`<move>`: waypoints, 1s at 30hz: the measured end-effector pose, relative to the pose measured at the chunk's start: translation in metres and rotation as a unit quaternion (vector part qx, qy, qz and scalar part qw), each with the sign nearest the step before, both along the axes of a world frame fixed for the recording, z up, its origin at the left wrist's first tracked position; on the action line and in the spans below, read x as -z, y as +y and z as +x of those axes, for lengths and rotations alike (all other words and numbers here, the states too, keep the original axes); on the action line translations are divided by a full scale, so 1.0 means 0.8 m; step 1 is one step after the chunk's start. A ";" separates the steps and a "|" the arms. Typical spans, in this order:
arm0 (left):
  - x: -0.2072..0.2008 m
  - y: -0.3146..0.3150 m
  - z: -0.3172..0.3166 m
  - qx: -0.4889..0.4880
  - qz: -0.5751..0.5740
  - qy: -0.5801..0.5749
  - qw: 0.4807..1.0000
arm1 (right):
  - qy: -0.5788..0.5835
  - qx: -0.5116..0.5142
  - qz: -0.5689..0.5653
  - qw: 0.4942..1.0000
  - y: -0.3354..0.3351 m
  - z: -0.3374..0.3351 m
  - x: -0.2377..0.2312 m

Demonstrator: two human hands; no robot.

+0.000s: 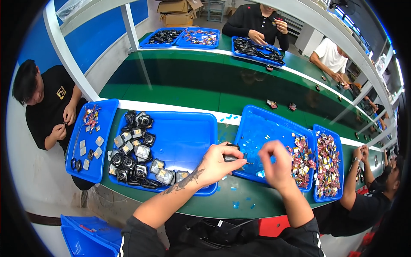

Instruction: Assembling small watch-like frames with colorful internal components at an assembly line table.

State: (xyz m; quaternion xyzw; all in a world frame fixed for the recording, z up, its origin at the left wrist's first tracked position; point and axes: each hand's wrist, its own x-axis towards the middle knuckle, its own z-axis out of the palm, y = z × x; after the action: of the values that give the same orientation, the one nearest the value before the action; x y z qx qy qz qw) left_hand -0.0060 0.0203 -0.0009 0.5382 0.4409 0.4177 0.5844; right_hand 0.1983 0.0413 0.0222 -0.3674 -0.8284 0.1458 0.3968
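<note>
l hand (217,162) w/ blk casing (230,158)

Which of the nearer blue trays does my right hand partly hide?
The third tray from the left, with blue scraps and small parts; your right hand overlaps no other.

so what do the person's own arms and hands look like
The left hand and right hand are bare, without gloves. A dark tattoo runs along the left forearm. The black sleeves end around the elbows and carry white stripes.
</note>
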 end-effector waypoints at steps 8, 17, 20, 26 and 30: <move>0.016 0.003 -0.009 -0.027 0.057 0.031 0.998 | 0.082 -0.034 -0.172 0.981 0.005 -0.022 -0.008; 0.025 -0.003 0.026 -0.039 0.049 -0.018 0.998 | -0.134 -0.065 0.138 0.979 -0.025 -0.006 0.001; 0.030 0.000 0.022 -0.022 0.030 -0.048 0.998 | -0.062 0.011 0.010 0.998 -0.012 0.014 0.013; -0.010 -0.005 -0.013 0.012 -0.070 -0.115 0.991 | -0.075 0.033 -0.126 0.989 0.015 0.008 -0.013; -0.009 -0.008 -0.027 0.075 -0.107 -0.155 0.979 | 0.109 -0.101 -0.309 0.939 0.005 -0.022 -0.006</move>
State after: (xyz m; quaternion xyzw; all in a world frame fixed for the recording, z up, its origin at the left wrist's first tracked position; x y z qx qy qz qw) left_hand -0.0278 0.0141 0.0066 0.4333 0.3457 0.4015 0.7291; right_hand 0.1804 0.0454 0.0274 -0.3681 -0.7269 0.4729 0.3353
